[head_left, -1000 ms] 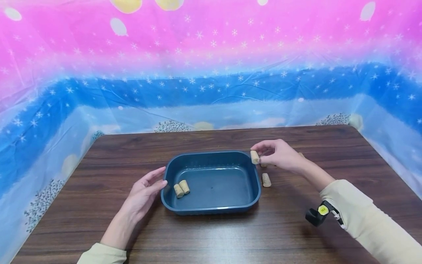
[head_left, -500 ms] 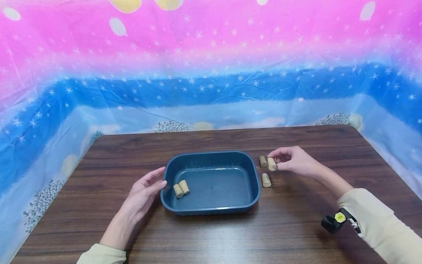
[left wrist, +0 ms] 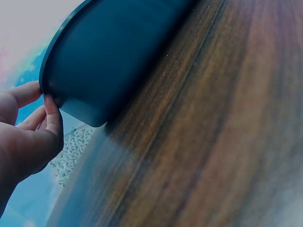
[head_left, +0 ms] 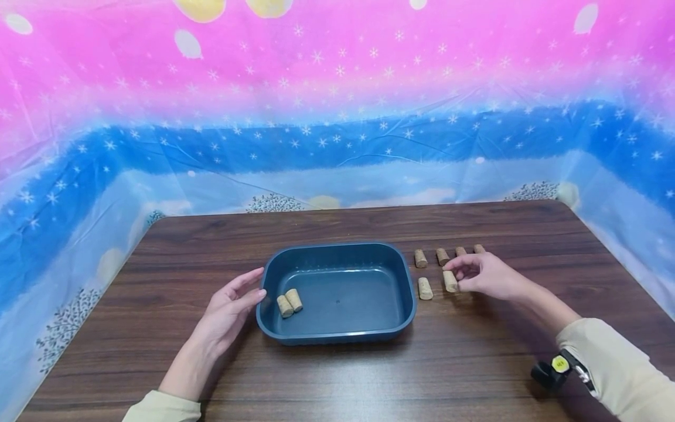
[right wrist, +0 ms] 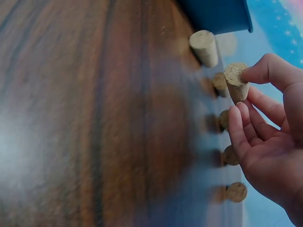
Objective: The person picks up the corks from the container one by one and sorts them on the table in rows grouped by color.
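My right hand (head_left: 487, 276) pinches a tapered cork (head_left: 450, 282) between thumb and fingertips, low over the table right of a dark blue plastic basin (head_left: 337, 338). In the right wrist view the thumb lies on the wide end of that cork (right wrist: 236, 80). Beside it a single cork (head_left: 425, 288) stands close to the basin's right wall. Behind is a row of several corks, the leftmost cork (head_left: 420, 258) nearest the basin. My left hand (head_left: 228, 310) grips the basin's left rim, thumb on the rim. Two corks (head_left: 289, 302) lie side by side inside, at the left end.
The brown wood-grain table (head_left: 337, 387) carries everything. A pink and blue snowflake cloth (head_left: 337, 140) hangs around its back and sides. A black wrist strap with a yellow tag (head_left: 560, 364) is on the right sleeve.
My right hand has carried its cork from the basin's right rim rightward and toward me, to the front of the back row, which is now uncovered. The left hand and basin stay put.
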{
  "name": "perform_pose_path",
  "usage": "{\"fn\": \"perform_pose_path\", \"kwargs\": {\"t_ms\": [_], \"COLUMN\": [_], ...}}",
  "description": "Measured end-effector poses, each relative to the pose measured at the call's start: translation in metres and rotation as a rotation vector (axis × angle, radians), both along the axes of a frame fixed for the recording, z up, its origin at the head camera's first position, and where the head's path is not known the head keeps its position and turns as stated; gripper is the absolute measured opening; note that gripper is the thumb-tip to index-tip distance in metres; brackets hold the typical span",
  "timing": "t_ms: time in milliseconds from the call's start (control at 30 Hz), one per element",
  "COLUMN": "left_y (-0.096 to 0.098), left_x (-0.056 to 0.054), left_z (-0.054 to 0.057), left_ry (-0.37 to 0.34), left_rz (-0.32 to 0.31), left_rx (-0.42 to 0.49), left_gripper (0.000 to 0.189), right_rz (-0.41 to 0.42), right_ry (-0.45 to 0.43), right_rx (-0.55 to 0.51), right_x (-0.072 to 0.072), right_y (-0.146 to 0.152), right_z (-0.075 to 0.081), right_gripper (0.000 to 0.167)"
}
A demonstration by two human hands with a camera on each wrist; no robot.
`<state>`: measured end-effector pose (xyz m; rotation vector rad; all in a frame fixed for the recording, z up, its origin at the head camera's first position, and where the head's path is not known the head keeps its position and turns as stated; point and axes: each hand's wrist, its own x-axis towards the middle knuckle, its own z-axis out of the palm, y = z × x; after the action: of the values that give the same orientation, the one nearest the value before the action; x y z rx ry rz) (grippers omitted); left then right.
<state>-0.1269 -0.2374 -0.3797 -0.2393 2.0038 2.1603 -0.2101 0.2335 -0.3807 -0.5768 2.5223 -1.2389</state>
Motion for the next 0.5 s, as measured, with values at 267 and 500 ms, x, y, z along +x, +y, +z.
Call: {"fn": "perform_pose_path", "kwargs": {"t_ms": [267,500], "left_y": [-0.001,0.000], "left_x": [0.000,0.000], "left_z": [0.000,0.002], "left_ry": [-0.006,-0.011], "left_rz": [0.000,0.002], "left_rx": [0.001,0.007], "left_gripper": [0.059,0.059], "right_rz": [0.012,-0.007], "right_ry": [-0.026,-0.038], "right_rx": [-0.016,-0.003], "right_x": [0.002,0.001], "right_y": [0.003,0.005], "right_z": [-0.010,-0.013], "right_gripper": [0.039,0.040]}}
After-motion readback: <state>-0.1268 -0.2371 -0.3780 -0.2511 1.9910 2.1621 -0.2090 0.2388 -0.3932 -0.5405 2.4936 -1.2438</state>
